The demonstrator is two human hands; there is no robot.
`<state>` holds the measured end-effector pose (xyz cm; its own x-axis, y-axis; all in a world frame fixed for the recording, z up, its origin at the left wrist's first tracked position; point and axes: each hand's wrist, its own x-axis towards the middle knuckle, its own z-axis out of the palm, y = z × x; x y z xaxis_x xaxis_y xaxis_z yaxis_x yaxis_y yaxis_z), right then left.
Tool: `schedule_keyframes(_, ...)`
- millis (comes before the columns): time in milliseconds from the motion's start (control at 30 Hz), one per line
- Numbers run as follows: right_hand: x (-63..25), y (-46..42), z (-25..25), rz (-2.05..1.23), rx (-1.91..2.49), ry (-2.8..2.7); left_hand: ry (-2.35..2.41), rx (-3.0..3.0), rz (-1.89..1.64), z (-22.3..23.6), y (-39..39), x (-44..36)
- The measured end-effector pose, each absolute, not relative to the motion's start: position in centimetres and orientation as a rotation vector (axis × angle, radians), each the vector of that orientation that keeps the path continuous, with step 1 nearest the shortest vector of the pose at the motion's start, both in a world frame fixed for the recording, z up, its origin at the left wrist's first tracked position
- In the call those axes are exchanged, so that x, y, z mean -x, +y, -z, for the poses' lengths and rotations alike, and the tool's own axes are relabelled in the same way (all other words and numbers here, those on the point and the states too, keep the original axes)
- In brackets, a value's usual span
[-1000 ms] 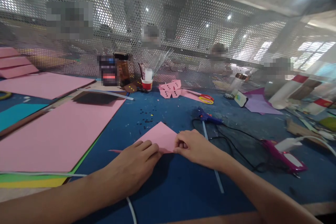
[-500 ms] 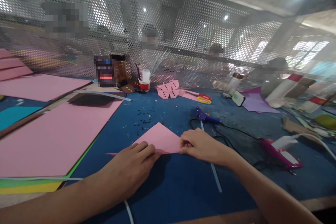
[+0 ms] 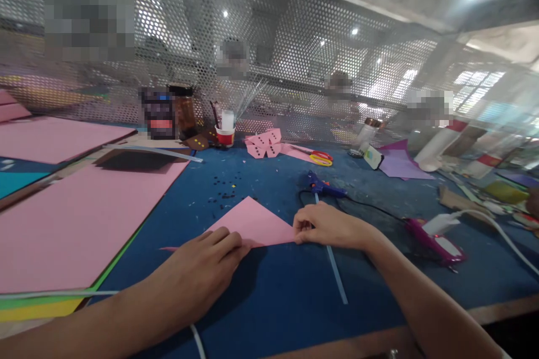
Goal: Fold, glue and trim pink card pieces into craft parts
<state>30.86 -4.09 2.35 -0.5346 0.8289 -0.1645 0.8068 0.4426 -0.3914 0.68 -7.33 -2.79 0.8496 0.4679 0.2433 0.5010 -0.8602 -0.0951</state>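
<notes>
A sheet of pink paper (image 3: pixel 252 221) lies folded to a point on the blue tabletop, its peak facing away from me. My left hand (image 3: pixel 210 266) grips the near folded edge, fingers on top and thumb along the crease. At the right corner, my right hand (image 3: pixel 324 225) pinches the paper between thumb and curled fingers. A thin pink tip shows left of my left hand; the paper between is hidden beneath it. Just beyond my right hand rests a blue glue gun (image 3: pixel 324 185), whose clear glue stick (image 3: pixel 337 277) runs under that hand.
Large pink sheets (image 3: pixel 92 219) are stacked at left. Farther back are a pink cut-out with black dots (image 3: pixel 263 143), scissors (image 3: pixel 320 158) and a red-and-white cup (image 3: pixel 225 136). A magenta power strip (image 3: pixel 435 242) with cords lies right. A perforated metal screen (image 3: pixel 286 56) stands behind.
My right hand has slid a little right along the near edge, away from my left hand, baring more of the paper. The view has turned slightly right.
</notes>
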Motion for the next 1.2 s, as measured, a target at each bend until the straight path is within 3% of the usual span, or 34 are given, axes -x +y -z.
schedule_keyframes(733, -32.8, -3.4, -3.0, -0.736, 1.531, -2.689, -0.786, 2.872, 0.293, 2.8, -7.3, -0.5)
schedule_keyframes(1200, -30.5, -4.6, -2.5, -0.546, 1.347, -2.567, -0.824, 2.856, 0.217, 2.9, -7.4, -0.7)
